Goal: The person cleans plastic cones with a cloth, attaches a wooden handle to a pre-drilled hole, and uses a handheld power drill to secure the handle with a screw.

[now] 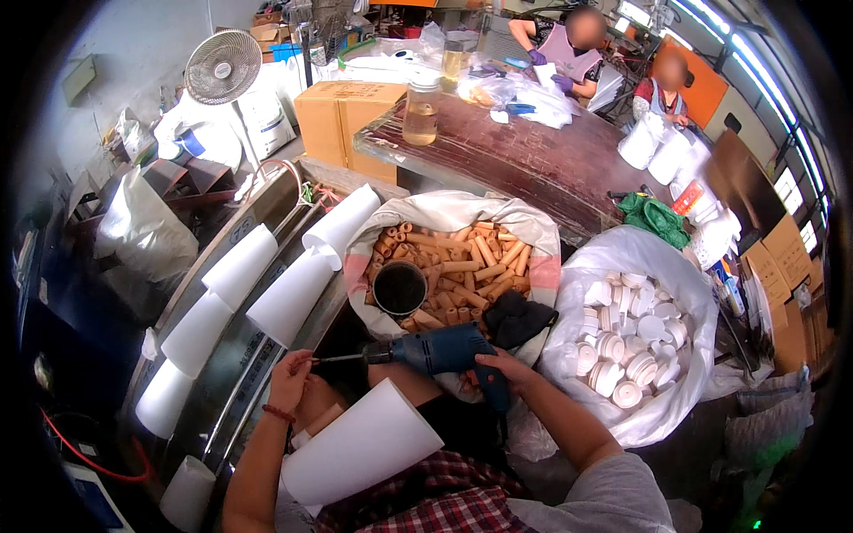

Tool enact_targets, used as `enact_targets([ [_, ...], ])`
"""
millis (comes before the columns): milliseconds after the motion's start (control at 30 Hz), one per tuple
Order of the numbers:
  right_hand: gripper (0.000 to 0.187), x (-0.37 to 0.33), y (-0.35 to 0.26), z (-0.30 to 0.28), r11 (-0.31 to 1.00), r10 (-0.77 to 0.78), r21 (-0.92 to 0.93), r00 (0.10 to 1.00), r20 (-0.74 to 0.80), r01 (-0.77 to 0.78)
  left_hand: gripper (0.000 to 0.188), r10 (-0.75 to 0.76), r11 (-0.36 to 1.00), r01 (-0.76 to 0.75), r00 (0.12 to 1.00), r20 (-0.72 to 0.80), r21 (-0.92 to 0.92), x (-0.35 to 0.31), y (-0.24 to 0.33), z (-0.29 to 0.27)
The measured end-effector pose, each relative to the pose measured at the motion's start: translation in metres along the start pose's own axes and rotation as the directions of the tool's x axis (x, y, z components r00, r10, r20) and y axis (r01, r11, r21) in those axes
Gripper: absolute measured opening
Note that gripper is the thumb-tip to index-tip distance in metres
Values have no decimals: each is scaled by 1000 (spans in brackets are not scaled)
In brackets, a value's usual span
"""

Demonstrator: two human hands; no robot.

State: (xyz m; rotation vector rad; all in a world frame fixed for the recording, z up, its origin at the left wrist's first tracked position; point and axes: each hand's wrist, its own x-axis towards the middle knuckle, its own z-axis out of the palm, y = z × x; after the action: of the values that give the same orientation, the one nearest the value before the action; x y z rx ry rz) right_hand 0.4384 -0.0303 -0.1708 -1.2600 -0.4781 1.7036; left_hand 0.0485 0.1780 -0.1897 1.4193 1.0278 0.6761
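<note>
My right hand [500,369] grips the handle of a blue power drill [440,349], which points left across my lap. My left hand [293,380] is closed at the tip of the drill's long thin bit [338,359]; what its fingers pinch there is too small to make out. Across my lap, under the drill, lies a large white tapered tube [364,444]. Part of a tan tube [324,419] shows beside it, close to my left wrist. Just beyond the drill, a black glove [518,320] rests on the rim of a sack of short orange-brown tubes [484,251].
A dark round tin [400,289] sits among the brown tubes. On the right, a clear plastic bag [702,311] holds many white ribbed discs [626,364]. White cones [289,298] lie on rails at left. Two people work beyond the dark red table [524,164], which bears a jar [421,111].
</note>
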Motion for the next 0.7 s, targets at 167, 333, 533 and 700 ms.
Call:
enact_targets([
  [167, 45, 10, 14, -13, 997, -58, 43, 998, -21, 59, 30, 32, 985, -42, 998, -59, -166, -5, 7, 11],
  [333, 42, 12, 7, -3, 995, -53, 85, 998, 39, 49, 37, 186, 893, -153, 982, -38, 423, -53, 26, 0],
  [533, 38, -5, 3, 11, 979, -41, 195, 997, -65, 53, 41, -272, 638, 9, 938, 215, 770, -126, 82, -10],
  [700, 47, 0, 10, -3, 987, -38, 155, 999, 8, 37, 42, -290, 859, 180, 943, 166, 479, -162, 61, -24],
])
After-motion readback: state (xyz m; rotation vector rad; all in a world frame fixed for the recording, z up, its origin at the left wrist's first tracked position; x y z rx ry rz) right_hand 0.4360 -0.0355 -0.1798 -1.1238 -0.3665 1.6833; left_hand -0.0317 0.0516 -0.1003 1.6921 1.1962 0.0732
